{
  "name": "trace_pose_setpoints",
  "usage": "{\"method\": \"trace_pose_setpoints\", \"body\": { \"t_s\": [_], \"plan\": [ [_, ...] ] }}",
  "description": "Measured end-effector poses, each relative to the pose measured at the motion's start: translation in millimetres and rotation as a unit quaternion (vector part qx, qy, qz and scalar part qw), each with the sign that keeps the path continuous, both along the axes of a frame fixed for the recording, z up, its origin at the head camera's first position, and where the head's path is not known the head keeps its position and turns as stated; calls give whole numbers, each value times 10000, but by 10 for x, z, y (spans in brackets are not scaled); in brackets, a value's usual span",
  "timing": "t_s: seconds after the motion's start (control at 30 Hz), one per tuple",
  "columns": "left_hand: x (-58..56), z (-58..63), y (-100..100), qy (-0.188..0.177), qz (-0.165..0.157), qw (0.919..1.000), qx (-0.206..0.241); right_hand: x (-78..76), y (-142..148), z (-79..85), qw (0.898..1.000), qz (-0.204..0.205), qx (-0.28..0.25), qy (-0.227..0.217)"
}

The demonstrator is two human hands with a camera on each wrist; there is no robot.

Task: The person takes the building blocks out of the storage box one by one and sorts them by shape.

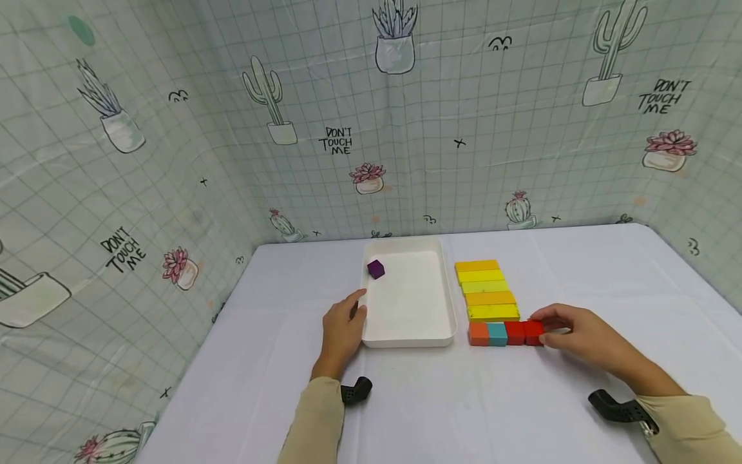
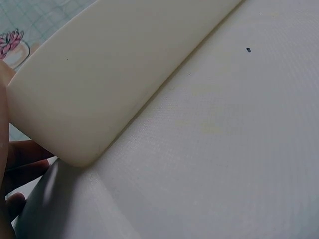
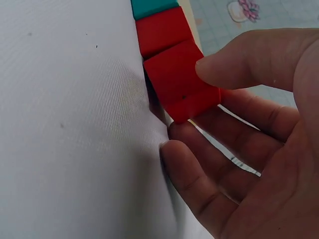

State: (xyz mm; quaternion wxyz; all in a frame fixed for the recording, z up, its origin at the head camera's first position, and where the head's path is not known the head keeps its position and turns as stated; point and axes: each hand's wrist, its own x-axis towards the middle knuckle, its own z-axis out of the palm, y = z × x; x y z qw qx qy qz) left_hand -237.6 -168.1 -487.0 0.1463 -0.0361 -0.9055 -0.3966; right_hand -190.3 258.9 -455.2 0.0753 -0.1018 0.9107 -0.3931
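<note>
In the head view my right hand point(image 1: 580, 332) pinches the end red cube point(image 1: 534, 333) of a short row, thumb on one face and fingers behind it. The right wrist view shows this cube slightly turned against its red neighbour point(image 3: 163, 31). Beyond that neighbour come a teal cube point(image 1: 497, 334) and an orange-red one point(image 1: 478, 334). My left hand point(image 1: 342, 328) rests against the left wall of a shallow white tray point(image 1: 408, 343), fingertips right at the rim. One dark purple cube point(image 1: 376, 269) lies inside the tray at its far left.
Several yellow and orange bars point(image 1: 490, 298) lie side by side right of the tray, just behind the cube row. A white cloth point(image 1: 440, 406) covers the table. Patterned fabric point(image 1: 440, 187) stands behind it. Black wrist mounts point(image 1: 617, 407) jut from both sleeves.
</note>
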Motion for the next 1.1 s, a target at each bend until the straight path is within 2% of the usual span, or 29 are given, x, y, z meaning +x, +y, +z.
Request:
{"method": "trace_pose_setpoints", "body": {
  "t_s": [0.27,0.47,0.87,1.1],
  "plan": [
    [-9,-6,-6,-80,59,9999,-40,26,-80,12,9988,75,303,376],
    [-13,-3,-8,-69,65,9999,-53,28,-146,-4,9984,98,317,455],
    [-12,20,-14,-125,144,9998,-6,-7,-226,-48,9951,128,684,699],
    [-18,12,4,-251,146,9996,-15,-9,-180,-13,9949,255,743,638]
  ]
}}
